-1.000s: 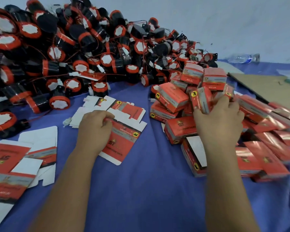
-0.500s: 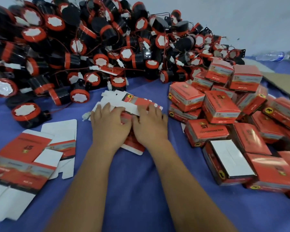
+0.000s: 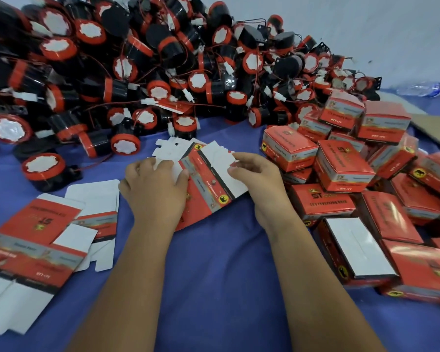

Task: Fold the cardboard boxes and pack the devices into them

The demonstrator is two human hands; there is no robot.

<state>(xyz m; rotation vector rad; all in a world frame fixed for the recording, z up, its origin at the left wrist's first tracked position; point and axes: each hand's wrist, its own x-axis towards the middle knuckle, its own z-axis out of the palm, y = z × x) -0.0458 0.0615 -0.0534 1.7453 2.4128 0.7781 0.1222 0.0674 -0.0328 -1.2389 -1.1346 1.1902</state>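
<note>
Centre frame, both hands work one flat red-and-white cardboard box blank (image 3: 208,181) on the blue cloth (image 3: 214,275). Left hand (image 3: 154,189) grips its left side to steady it; right hand (image 3: 254,176) pinches the white flap, likely to pop it open. Black-and-red round devices (image 3: 137,72) wait upper left.

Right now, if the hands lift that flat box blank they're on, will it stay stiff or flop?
The blank is likely light and fairly stiff between creases: it is thin printed card. It will probably hinge at the scored folds, since its white flaps already sit unevenly. The glossy face may slip a little, so the left hand and right hand gripping opposite sides seems sensible.
</note>
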